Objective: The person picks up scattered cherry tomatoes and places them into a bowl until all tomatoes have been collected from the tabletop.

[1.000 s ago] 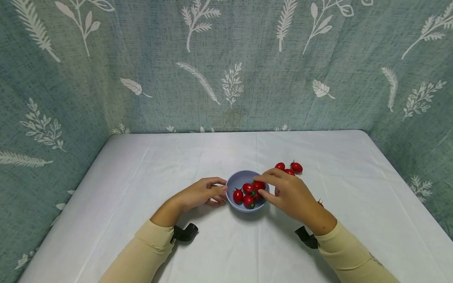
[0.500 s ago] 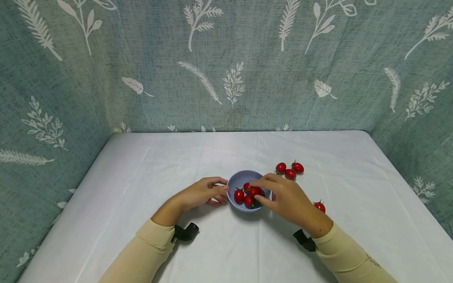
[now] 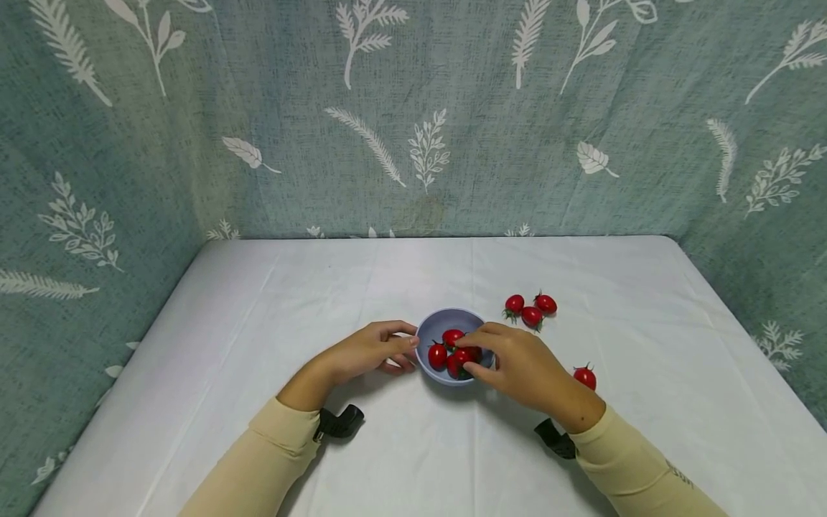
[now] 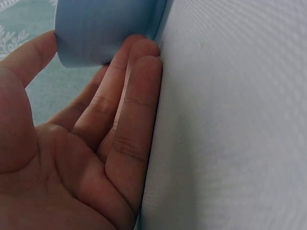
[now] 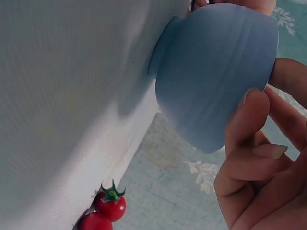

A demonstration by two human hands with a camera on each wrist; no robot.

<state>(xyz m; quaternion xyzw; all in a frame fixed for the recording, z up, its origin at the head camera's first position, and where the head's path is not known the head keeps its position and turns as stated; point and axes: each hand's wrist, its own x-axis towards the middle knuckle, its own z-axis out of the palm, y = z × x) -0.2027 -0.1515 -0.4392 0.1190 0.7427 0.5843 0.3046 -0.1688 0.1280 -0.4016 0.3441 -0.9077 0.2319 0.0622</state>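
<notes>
A small blue bowl (image 3: 431, 329) with several red cherry tomatoes (image 3: 437, 356) in it stands on the table. My left hand (image 3: 365, 355) rests at its left side, the thumb near the rim. In the left wrist view straight fingers (image 4: 136, 96) reach the bowl's lower wall (image 4: 96, 33). Over the right rim, my right hand (image 3: 526, 370) pinches a cherry tomato (image 3: 461, 357) between thumb and forefinger inside the bowl. From the right wrist view, the bowl wall (image 5: 211, 72) hides the held tomato, and my right fingers (image 5: 249, 115) bend over the rim.
Behind my right hand lie three cherry tomatoes (image 3: 533, 317) with green stems. Another single tomato (image 3: 585, 377) is beside my right wrist. A white cloth covers the table (image 3: 323, 287), and a green leaf-patterned curtain (image 3: 291, 194) hangs behind it.
The right fingers have moved slightly left and lower within the bowl, and the tomatoes there have shifted. The left hand and bowl stay in place.
</notes>
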